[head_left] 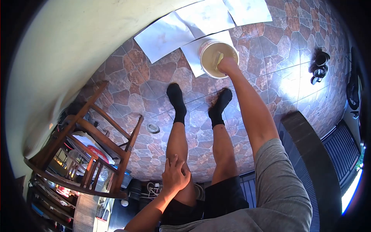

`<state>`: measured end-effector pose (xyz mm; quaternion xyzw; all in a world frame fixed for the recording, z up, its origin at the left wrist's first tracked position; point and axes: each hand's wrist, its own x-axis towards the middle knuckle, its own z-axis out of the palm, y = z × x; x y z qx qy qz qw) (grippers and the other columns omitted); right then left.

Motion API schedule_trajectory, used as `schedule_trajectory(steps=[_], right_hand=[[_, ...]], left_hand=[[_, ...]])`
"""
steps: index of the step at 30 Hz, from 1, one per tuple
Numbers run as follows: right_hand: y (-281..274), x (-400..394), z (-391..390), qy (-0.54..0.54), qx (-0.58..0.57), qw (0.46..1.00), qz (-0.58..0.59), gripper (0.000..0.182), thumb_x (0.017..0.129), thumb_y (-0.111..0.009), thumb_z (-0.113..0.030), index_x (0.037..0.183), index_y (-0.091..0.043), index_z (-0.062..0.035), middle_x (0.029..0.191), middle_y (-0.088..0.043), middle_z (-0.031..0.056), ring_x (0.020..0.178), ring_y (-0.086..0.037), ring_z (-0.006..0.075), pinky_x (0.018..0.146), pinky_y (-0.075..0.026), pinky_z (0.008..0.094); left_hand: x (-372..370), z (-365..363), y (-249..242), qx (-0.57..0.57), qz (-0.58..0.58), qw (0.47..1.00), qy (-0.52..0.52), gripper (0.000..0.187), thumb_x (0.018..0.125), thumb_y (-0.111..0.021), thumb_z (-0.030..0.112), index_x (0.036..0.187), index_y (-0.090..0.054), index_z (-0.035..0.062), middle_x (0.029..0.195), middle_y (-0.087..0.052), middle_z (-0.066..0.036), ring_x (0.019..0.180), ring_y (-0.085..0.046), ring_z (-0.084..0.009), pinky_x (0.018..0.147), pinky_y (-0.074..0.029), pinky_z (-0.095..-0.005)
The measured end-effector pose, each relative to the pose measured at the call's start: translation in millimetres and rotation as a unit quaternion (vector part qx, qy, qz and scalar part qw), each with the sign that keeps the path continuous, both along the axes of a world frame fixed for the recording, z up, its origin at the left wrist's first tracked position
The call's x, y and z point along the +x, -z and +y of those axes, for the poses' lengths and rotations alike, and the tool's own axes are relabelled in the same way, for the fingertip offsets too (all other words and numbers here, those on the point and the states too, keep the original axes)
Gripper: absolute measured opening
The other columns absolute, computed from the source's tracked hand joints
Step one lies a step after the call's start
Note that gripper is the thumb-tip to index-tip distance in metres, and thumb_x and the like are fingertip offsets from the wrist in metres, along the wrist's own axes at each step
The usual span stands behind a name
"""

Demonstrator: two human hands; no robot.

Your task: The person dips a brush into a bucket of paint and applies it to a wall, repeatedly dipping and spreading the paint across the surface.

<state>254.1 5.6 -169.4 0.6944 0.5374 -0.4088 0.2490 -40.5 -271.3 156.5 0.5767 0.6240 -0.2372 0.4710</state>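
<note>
My right hand (228,66) reaches over the rim of a white bucket (203,58) and is closed around a flat paintbrush (218,58). The brush is inside the bucket, above or in the beige liquid (211,52). My fingers partly hide its handle. On my bare leg, just above the shin, rests my left hand (176,176), fingers stretched out and apart, holding nothing. The bucket stands partly on a white sheet (191,54), beyond my two feet in black socks.
More white sheets (205,17) lie along the pale wall (77,38). A wooden chair (104,135) stands at the left. Near it a small clear-grey object (153,128) lies on the stone-patterned tiles. Dark footwear (320,65) sits at the right, beyond a dark ribbed bench-like piece (309,143).
</note>
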Motion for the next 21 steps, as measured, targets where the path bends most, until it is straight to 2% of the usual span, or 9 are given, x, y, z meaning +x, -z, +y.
schedule_trajectory(steps=[4, 6, 8, 11, 14, 16, 17, 19, 21], right_hand=[[8.3, -4.0, -1.5, 0.031, -0.039, 0.998, 0.024, 0.034, 0.085, -0.056, -0.021, 0.105, -0.075, -0.0014, 0.111, -0.072, 0.0219, 0.109, -0.069, 0.0377, 0.096, -0.053, 0.0449], [3.2, -5.4, -7.9, 0.024, -0.03, 0.999, 0.022, 0.034, 0.085, -0.056, -0.022, 0.105, -0.075, -0.0014, 0.112, -0.072, 0.0218, 0.109, -0.068, 0.0387, 0.096, -0.053, 0.045], [-13.1, -4.2, -17.3, 0.105, 0.016, 0.994, 0.009, 0.035, 0.086, -0.057, -0.024, 0.105, -0.074, 0.0, 0.112, -0.071, 0.0237, 0.109, -0.068, 0.0406, 0.095, -0.053, 0.0457], [-49.3, 0.5, -34.7, 0.131, 0.048, 0.99, 0.02, 0.038, 0.088, -0.057, -0.028, 0.105, -0.073, 0.0021, 0.112, -0.07, 0.0265, 0.108, -0.067, 0.0426, 0.095, -0.052, 0.0484], [-88.1, 5.1, -56.9, 0.174, 0.088, 0.98, 0.039, 0.042, 0.092, -0.055, -0.034, 0.106, -0.071, 0.0019, 0.11, -0.069, 0.0294, 0.106, -0.066, 0.0445, 0.094, -0.051, 0.0514], [-101.5, 7.8, -66.9, 0.22, 0.101, 0.968, 0.066, 0.043, 0.096, -0.053, -0.039, 0.108, -0.07, -0.0016, 0.111, -0.069, 0.0288, 0.106, -0.065, 0.0461, 0.094, -0.05, 0.0538], [-98.8, 9.4, -72.7, 0.226, 0.105, 0.966, 0.066, 0.043, 0.096, -0.053, -0.039, 0.108, -0.07, -0.0016, 0.111, -0.069, 0.0288, 0.106, -0.065, 0.0461, 0.094, -0.05, 0.0538], [-70.9, 18.3, -97.0, 0.306, 0.106, 0.939, 0.116, 0.04, 0.099, -0.054, -0.038, 0.101, -0.068, -0.001, 0.082, -0.071, 0.0209, 0.069, -0.07, 0.0356, 0.065, -0.055, 0.0464], [-44.9, 28.1, -114.8, 0.337, 0.102, 0.929, 0.117, 0.039, 0.099, -0.054, -0.039, 0.101, -0.068, -0.0018, 0.079, -0.069, 0.0187, 0.063, -0.069, 0.0313, 0.06, -0.054, 0.0435]], left_hand=[[-4.1, 7.0, 3.5, 0.024, -0.015, 1.0, -0.013, 0.039, 0.076, -0.068, 0.02, 0.112, -0.07, 0.0068, 0.141, -0.057, -0.02, 0.124, -0.054, -0.0472, 0.097, -0.053, -0.0523], [-6.8, 7.4, 3.7, 0.007, -0.017, 1.0, -0.024, 0.038, 0.077, -0.068, 0.021, 0.112, -0.071, 0.0068, 0.143, -0.056, -0.02, 0.126, -0.052, -0.0512, 0.098, -0.052, -0.0543], [-8.5, 8.7, 5.4, 0.003, -0.023, 0.999, -0.035, 0.037, 0.079, -0.067, 0.022, 0.113, -0.072, 0.0069, 0.144, -0.055, -0.02, 0.128, -0.049, -0.0551, 0.1, -0.052, -0.0563], [-15.1, 4.5, 3.5, 0.016, -0.03, 0.999, -0.037, 0.041, 0.079, -0.068, 0.022, 0.116, -0.07, 0.007, 0.143, -0.056, -0.02, 0.13, -0.05, -0.0506, 0.103, -0.05, -0.0534], [-24.9, -8.3, -5.8, 0.031, -0.07, 0.992, -0.105, 0.052, 0.082, -0.068, 0.024, 0.129, -0.062, 0.0048, 0.148, -0.05, -0.023, 0.135, -0.047, -0.0474, 0.111, -0.043, -0.0501], [-26.4, -6.9, -15.8, -0.021, -0.055, 0.984, -0.171, 0.063, 0.086, -0.067, 0.026, 0.14, -0.05, 0.0003, 0.154, -0.04, -0.029, 0.14, -0.041, -0.0455, 0.117, -0.036, -0.0477], [-25.5, -5.2, -20.5, -0.08, -0.022, 0.984, -0.156, 0.069, 0.089, -0.065, 0.028, 0.146, -0.041, -0.0034, 0.156, -0.031, -0.035, 0.143, -0.036, -0.0476, 0.118, -0.033, -0.0474], [-26.3, -23.4, -19.2, -0.108, 0.006, 0.983, -0.148, 0.077, 0.089, -0.066, 0.036, 0.148, -0.037, -0.0031, 0.154, -0.03, -0.039, 0.141, -0.037, -0.0511, 0.117, -0.034, -0.049], [-14.6, -23.8, -23.4, -0.095, 0.027, 0.988, -0.119, 0.081, 0.089, -0.067, 0.042, 0.149, -0.036, -0.0019, 0.153, -0.029, -0.041, 0.139, -0.039, -0.0524, 0.114, -0.038, -0.0514]])
